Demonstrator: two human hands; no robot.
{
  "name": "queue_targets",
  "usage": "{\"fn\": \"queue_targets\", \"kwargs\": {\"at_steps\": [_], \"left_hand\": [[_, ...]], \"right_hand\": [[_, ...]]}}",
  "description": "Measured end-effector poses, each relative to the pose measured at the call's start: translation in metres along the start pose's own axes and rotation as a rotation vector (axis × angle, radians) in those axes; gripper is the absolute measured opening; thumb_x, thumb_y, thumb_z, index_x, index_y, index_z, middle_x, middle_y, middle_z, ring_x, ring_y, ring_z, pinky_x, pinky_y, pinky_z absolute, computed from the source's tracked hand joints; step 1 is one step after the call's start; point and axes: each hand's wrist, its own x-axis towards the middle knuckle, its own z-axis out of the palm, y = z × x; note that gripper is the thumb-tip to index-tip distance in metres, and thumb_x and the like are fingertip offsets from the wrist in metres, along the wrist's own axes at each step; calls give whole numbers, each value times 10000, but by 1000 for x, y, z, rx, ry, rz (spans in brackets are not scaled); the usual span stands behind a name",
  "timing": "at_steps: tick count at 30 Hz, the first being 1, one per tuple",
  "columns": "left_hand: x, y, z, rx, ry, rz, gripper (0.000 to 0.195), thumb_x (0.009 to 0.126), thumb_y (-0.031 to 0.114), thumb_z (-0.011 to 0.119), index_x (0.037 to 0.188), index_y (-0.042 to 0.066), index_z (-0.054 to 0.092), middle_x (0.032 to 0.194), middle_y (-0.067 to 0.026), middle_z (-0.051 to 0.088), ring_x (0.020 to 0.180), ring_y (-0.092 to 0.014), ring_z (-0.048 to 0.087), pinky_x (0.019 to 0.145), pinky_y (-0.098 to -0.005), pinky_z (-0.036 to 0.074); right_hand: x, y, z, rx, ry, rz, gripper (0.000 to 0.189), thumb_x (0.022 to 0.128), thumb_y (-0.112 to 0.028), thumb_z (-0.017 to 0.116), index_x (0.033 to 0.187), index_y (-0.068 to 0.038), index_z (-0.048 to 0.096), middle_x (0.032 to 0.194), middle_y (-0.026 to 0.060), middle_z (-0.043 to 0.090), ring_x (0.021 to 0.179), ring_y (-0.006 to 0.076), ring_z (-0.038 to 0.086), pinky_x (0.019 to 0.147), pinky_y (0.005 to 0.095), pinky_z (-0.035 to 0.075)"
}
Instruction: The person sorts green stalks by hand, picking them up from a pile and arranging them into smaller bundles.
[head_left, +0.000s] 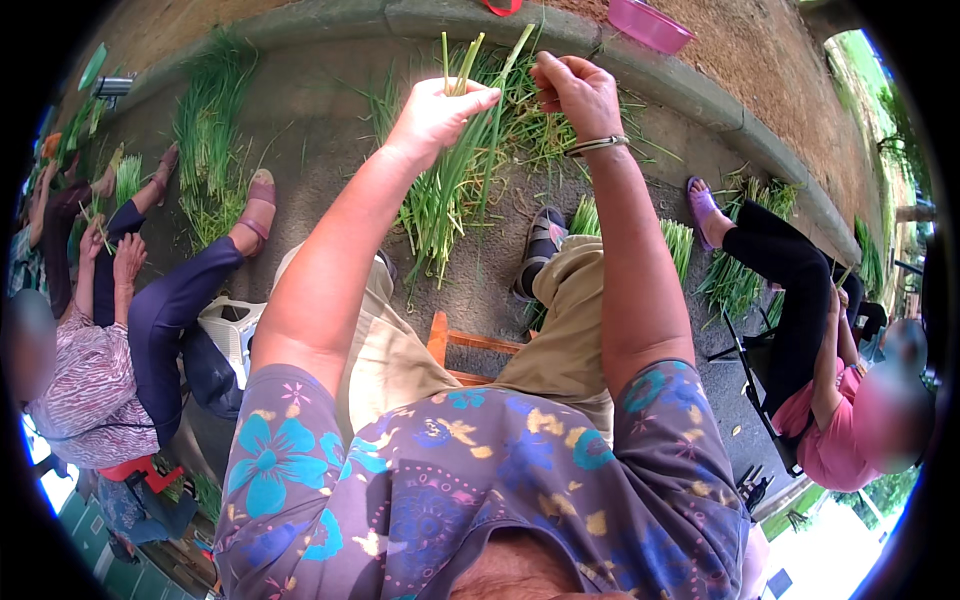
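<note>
My left hand (442, 116) grips a few long green stalks (516, 56), which look like chives or a similar leafy vegetable. Their pale thick ends point up past my thumb, and the green leaves hang below. To the right, my right hand (577, 90) is raised with its thumb and fingers curled together, close to the stalk ends. Whether a thin strand is pinched in it cannot be made out. Beneath both hands a loose heap of green stalks (439, 217) lies on the pavement. Bundles of stalks with pale ends (676, 246) lie beside my right leg.
A concrete kerb (480, 21) curves across the front, with a pink plastic basin (651, 24) beyond it. An orange wooden stool (480, 343) is between my legs. Seated people (97, 367) work at the left; another person (832, 412) sits at the right. More stalks (214, 127) lie leftward.
</note>
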Motion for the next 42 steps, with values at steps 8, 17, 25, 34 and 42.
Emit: {"fn": "queue_targets", "kwargs": {"at_steps": [8,17,25,34,42], "left_hand": [[5,-6,2,83,-12,86,211,748,258,716,828,79,638,548,91,446,419,-4,322,374,-178,229],[3,-5,-4,-36,-63,-14,196,787,262,672,845,75,651,566,82,478,424,-3,321,372,-173,220],[3,1,-4,-149,-196,-102,209,845,261,591,889,69,663,577,77,501,427,-16,335,373,-176,225],[2,0,-8,-94,-226,-127,262,830,288,608,924,46,647,640,52,544,452,-5,362,382,-171,244],[-2,-1,2,158,-113,147,256,753,238,707,909,50,631,699,42,579,497,14,386,417,-149,266]], "right_hand": [[-2,16,10,-291,-6,-249,173,757,-174,688,801,-15,635,650,3,595,539,47,540,451,185,434],[6,-3,-13,306,278,-100,180,814,-141,530,711,1,569,621,65,553,491,145,550,410,285,499],[12,19,-20,-624,242,-362,273,761,-221,643,919,-3,598,886,118,621,702,127,600,565,227,475],[-3,-3,-4,271,-370,64,222,839,-190,597,984,-25,629,773,11,610,637,80,571,594,225,507],[-3,4,5,180,-248,34,180,838,-200,602,844,-20,611,702,18,599,589,88,565,539,220,485]]}}
